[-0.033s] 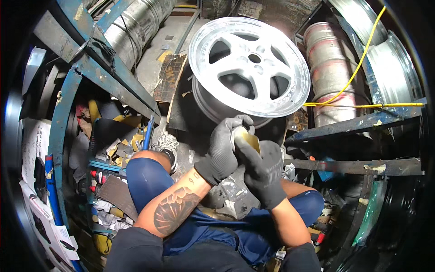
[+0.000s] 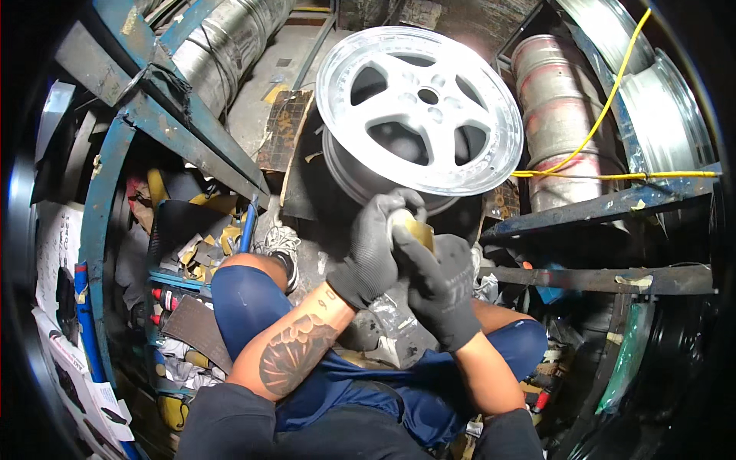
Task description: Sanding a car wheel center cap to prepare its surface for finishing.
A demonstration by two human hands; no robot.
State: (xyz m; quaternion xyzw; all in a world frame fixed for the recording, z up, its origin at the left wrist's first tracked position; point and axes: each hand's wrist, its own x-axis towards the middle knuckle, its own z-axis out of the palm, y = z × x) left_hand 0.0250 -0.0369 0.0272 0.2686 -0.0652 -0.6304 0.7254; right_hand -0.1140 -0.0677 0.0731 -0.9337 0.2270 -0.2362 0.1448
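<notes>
- Mid-frame: left hand (image 2: pixel 372 247) curled round pale disc (image 2: pixel 399 219), right hand (image 2: pixel 443 285) pinching yellow sheet (image 2: pixel 422 239) beside it.
- Since last frame: view shifted slightly, grips unchanged; no visible progress.
- Wheel (image 2: pixel 429 123): upper centre, just beyond left hand.

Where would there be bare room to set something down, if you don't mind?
Left of the wheel, mostly bare floor lies between the left drum and the slanting bar, beyond the board. It is crowded left of the left knee, where scraps lie heaped.
</notes>
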